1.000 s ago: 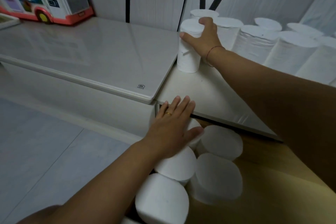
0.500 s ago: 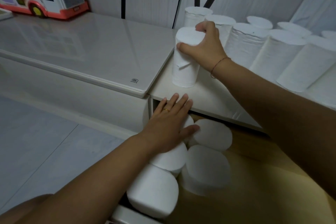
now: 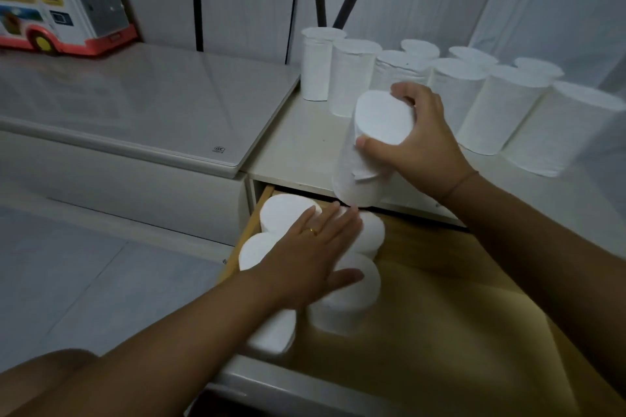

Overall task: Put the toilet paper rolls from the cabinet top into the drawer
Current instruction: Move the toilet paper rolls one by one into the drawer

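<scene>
My right hand (image 3: 420, 142) grips a white toilet paper roll (image 3: 369, 159) near its top, holding it tilted in the air over the front edge of the cabinet top (image 3: 291, 145). Several more white rolls (image 3: 491, 105) stand upright in rows on the cabinet top behind it. Below, the wooden drawer (image 3: 440, 298) is pulled out, and several rolls (image 3: 345, 301) stand on end in its left part. My left hand (image 3: 315, 254) lies flat, fingers spread, on top of those rolls.
A lower grey glass-topped unit (image 3: 135, 105) adjoins the cabinet on the left, with a toy bus (image 3: 57, 0) at its back. Grey floor tiles (image 3: 84, 281) lie to the left. The drawer's right part shows bare wood. A white wall rises behind.
My right hand has lifted the roll off the cabinet top and carried it forward and down toward the drawer, tilting it. My left hand has stayed on the rolls in the drawer.
</scene>
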{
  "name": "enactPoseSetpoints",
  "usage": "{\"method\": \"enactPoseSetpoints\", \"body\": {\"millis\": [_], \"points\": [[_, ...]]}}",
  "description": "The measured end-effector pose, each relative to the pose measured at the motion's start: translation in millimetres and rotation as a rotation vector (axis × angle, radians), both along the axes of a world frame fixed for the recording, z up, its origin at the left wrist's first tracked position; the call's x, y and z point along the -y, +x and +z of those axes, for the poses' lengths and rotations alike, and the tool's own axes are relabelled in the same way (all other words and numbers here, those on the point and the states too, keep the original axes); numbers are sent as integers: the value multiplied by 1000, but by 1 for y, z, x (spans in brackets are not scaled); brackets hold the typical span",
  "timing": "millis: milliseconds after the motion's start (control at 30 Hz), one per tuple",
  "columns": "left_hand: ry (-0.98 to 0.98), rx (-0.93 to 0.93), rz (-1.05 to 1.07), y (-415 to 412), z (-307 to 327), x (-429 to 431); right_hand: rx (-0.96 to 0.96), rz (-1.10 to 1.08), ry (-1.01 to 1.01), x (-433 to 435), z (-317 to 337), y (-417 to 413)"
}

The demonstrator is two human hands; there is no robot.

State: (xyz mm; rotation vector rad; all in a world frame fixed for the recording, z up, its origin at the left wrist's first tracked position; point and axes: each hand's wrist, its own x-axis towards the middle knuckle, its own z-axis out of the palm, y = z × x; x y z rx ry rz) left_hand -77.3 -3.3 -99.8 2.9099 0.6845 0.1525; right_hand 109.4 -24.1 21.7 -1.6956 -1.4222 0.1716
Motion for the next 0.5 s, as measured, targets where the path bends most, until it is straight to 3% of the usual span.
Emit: {"method": "enactPoseSetpoints", "body": {"millis": [300,500], "points": [[-89,-110,-11,6,-1,20,-25,-41,-102,95,-4,29],[-62,-119,-9,8,-3,21,53,-51,-236,129,-50,31]]}}
